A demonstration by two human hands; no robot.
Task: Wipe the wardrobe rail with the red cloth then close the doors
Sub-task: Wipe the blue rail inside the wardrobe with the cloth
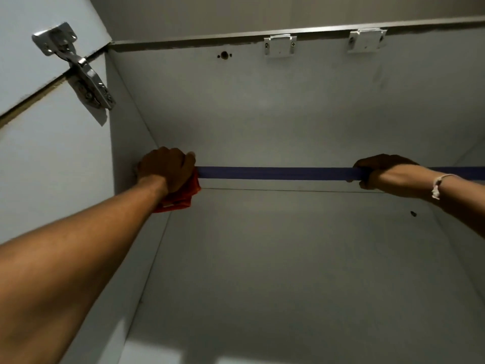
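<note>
Left hand point(168, 170): gripping red cloth point(181, 197) round the rail point(275, 173), far left end.
Right hand point(383, 170): clenched bare on rail.

Wrist string point(437, 185) (white), mounting brackets point(280, 45)

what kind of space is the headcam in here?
Most likely the inside of an empty wardrobe, seen looking up. A blue rail spans the white panels, a metal door hinge sits at upper left, and the left hand holds a red cloth on the rail while the right hand grips it.
</note>
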